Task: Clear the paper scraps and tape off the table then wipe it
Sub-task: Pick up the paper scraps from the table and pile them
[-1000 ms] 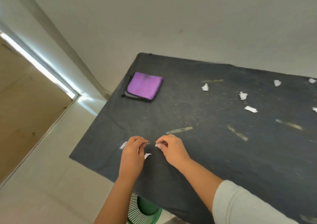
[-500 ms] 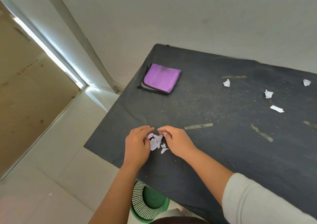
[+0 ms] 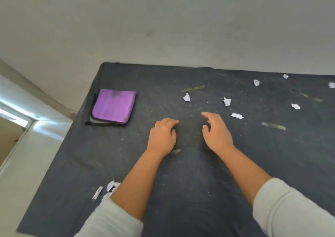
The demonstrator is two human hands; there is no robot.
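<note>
Left hand (image 3: 161, 137): fingers curled down, tips on the table cloth (image 3: 181, 191), nothing visibly held. Right hand (image 3: 216, 134): fingers loosely spread, relaxed, holding nothing, just above or on the cloth; contact can't be told. Hands sit apart, approx. table centre.

A short tape strip (image 3: 175, 151) shows at the left wrist, 5 o'clock of that hand, partly hidden by it. Torn paper scraps (image 3: 108, 188) lie near the 7 o'clock table edge, beside the left forearm and grey sleeve (image 3: 112, 220). Crumpled scrap (image 3: 186, 97) at 12 o'clock of the hands; flat scrap (image 3: 237, 115) at 2 o'clock of the right hand, w/ more scraps toward the far right. Tape strip (image 3: 193, 88) beyond the crumpled scrap; another tape strip (image 3: 273, 126) at 3 o'clock. Purple cloth (image 3: 113, 106) lies folded at 10 o'clock, near the far-left corner. Fine white specks cover the surface.
</note>
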